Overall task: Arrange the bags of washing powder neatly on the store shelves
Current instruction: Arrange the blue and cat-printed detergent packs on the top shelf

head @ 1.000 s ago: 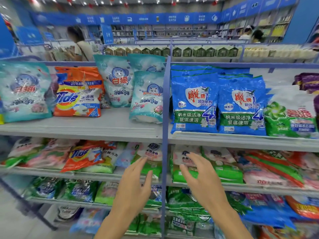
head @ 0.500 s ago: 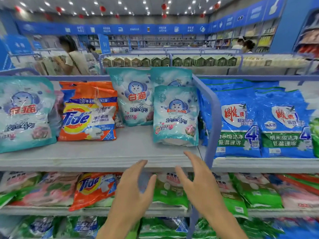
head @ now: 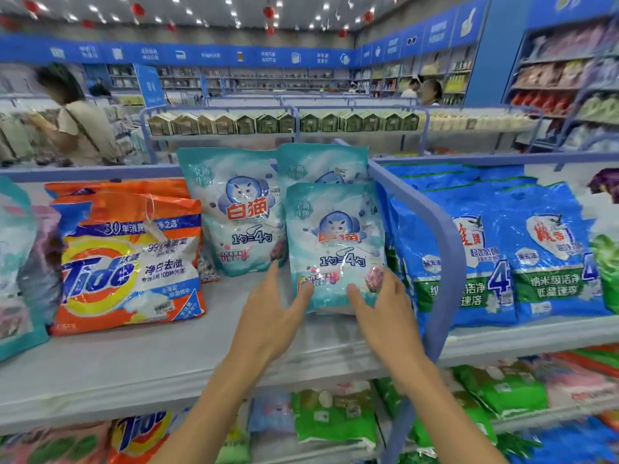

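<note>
Fingers [head: 392,284] now on teal bag [head: 335,236]

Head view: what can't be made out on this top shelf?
All in the head view:
- Rear teal bag: mostly hidden behind the front bag.
- Front bag's bottom corners: covered by the left hand and right hand.
- Far-left bag: cut off by the left edge.
- Green bag: cut off by the right edge.
- Lower-shelf bags: labels blurred.
</note>
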{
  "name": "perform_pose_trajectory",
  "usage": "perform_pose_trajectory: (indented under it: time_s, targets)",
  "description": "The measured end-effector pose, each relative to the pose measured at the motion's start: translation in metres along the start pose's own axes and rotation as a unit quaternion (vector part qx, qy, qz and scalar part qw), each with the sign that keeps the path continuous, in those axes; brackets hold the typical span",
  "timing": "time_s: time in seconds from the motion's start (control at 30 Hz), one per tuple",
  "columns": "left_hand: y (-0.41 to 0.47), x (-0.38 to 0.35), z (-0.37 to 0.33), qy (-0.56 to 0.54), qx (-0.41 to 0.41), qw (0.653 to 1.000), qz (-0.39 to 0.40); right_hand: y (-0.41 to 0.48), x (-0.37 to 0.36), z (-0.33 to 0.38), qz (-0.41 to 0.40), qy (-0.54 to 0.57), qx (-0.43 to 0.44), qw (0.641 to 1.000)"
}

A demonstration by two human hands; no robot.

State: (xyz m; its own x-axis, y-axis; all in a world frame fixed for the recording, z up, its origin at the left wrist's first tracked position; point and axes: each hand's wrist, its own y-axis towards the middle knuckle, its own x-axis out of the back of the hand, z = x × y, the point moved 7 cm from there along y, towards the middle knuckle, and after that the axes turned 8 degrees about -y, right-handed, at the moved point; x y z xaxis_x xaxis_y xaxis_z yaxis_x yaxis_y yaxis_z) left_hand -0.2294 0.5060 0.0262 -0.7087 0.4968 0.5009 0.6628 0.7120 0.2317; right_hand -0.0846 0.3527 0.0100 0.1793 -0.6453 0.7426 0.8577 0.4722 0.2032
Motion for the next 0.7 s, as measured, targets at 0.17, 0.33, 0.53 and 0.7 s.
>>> perform_pose_trajectory:
  time_s: [0.17, 0.33, 0.53, 0.7]
  targets:
    - [0.060, -0.035, 0.021, -0.248, 0.138, 0.958, 0.037, 0.027, -0.012, -0.012, 0.044, 0.057, -0.080, 0.994]
    - [0.079, -0.069, 0.017, -0.457, 0.240, 0.848, 0.120, 0.040, -0.010, -0.014, -0.006, 0.238, -0.115, 0.964]
    - [0.080, -0.050, 0.026, -0.454, 0.191, 0.866, 0.086, 0.039, -0.016, -0.020, 0.040, 0.328, -0.101, 0.938]
    - [0.083, -0.016, 0.023, -0.516, 0.130, 0.846, -0.015, 0.038, -0.023, 0.002, 0.079, 0.389, -0.056, 0.916]
